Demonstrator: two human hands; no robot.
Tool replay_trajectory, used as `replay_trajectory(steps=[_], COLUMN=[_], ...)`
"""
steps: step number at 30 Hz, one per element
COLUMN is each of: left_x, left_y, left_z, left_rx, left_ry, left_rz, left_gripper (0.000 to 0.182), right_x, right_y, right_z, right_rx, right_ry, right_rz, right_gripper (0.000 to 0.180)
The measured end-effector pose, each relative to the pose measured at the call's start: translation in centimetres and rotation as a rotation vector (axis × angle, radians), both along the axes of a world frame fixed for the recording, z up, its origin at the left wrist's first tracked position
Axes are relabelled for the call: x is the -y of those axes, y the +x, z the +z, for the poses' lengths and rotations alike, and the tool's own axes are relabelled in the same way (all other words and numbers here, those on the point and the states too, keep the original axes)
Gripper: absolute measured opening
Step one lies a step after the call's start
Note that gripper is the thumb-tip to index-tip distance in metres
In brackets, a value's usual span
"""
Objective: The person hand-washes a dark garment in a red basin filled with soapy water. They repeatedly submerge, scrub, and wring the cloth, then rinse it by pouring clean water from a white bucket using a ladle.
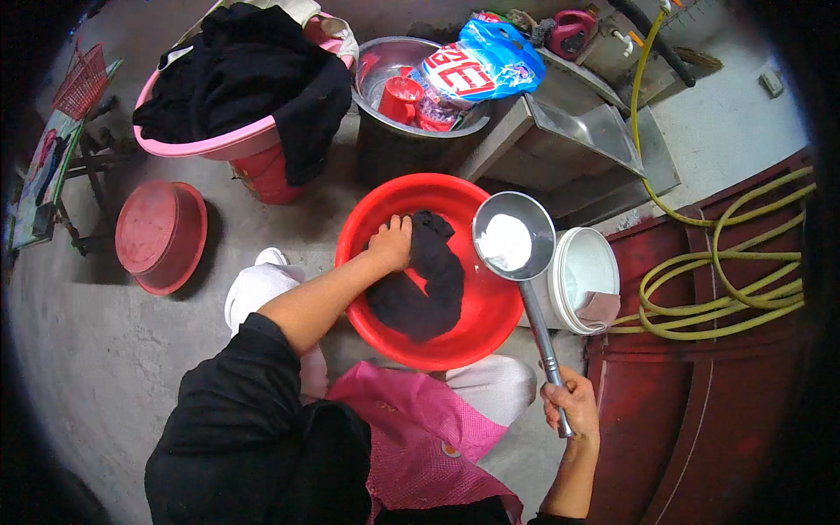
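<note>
A bunched black cloth (433,302) lies in a red plastic basin (485,328) in front of me. My left hand (392,244) is on the cloth's left side, its fingers curled over the fabric and its thumb hidden. My right hand (571,400) grips the lower handle of a long metal ladle (539,328). The ladle's bowl (482,252) is over the basin's right rim, opening upward. Inside it shows a bright white patch; I cannot tell whether this is powder or glare on liquid.
A white bucket (559,279) stands right of the basin. Behind are a metal pot (387,49) holding a blue detergent bag (502,59) and red cup (399,98), and a pink tub (236,141) heaped with black clothes (262,72). An upturned red basin (147,226) and coiled yellow hose (712,259) flank me.
</note>
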State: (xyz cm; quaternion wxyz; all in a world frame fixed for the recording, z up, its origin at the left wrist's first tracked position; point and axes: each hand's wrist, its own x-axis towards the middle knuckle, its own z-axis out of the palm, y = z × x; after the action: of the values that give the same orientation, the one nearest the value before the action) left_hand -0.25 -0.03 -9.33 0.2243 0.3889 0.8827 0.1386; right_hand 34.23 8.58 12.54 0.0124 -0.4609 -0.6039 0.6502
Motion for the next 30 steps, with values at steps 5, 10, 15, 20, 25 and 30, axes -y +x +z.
replay_trajectory(steps=[5, 10, 15, 20, 25, 30], left_x=[0.9, 1.4, 1.4, 1.6, 1.8, 2.0], left_y=[-0.4, 0.0, -0.2, 0.1, 0.4, 0.3], left_z=[0.2, 1.1, 0.0, 0.0, 0.7, 0.1], left_rx=[0.06, 0.065, 0.041, -0.001, -0.028, -0.072], left_ry=[0.0, 0.008, -0.023, -0.022, -0.019, 0.01], left_rz=[0.021, 0.032, -0.021, -0.053, -0.057, -0.082], left_gripper=[0.086, 0.082, 0.083, 0.085, 0.078, 0.083], right_x=[0.8, 0.8, 1.0, 0.6, 0.2, -0.3], right_y=[-0.5, -0.6, 0.0, 0.5, -0.4, -1.3], right_z=[-1.2, -1.8, -1.5, -0.8, -1.6, -2.3], right_rx=[0.084, 0.17, 0.21, 0.123, 0.053, -0.026], right_ry=[0.125, 0.291, 0.577, 1.079, 1.199, 0.335], right_rz=[0.109, 0.17, 0.182, 0.299, 0.287, 0.02], right_gripper=[0.034, 0.04, 0.045, 0.048, 0.053, 0.048])
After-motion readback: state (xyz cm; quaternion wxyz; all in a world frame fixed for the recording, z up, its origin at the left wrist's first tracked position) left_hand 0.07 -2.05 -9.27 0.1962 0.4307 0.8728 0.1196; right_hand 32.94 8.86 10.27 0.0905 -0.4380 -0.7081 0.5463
